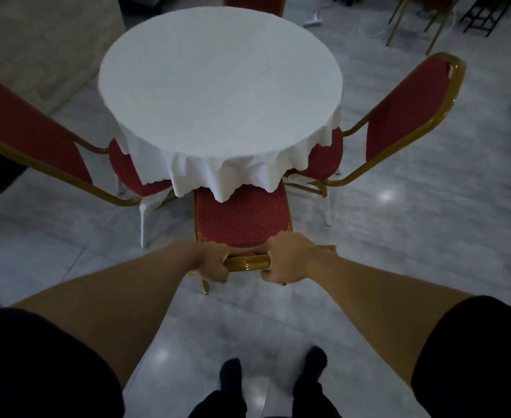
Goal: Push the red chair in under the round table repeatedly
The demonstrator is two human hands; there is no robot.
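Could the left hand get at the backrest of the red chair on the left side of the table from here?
Probably not without letting go: the left hand is closed on the near chair's gold top rail, and the left chair's backrest stands well off to the side.

Front of red chair [242, 218] seat hidden under tablecloth [218, 176] drape. Chair backrest foreshortened; only gold top rail visible between left hand [210, 263] and right hand [290, 260]. Fingertips curled behind rail, out of sight. Chair legs mostly hidden; one foot visible below left hand. Round table [218, 86] base fully hidden by cloth. Left side chair [30, 137] cut off by frame edge. Far chair [254, 3] cropped at top edge.
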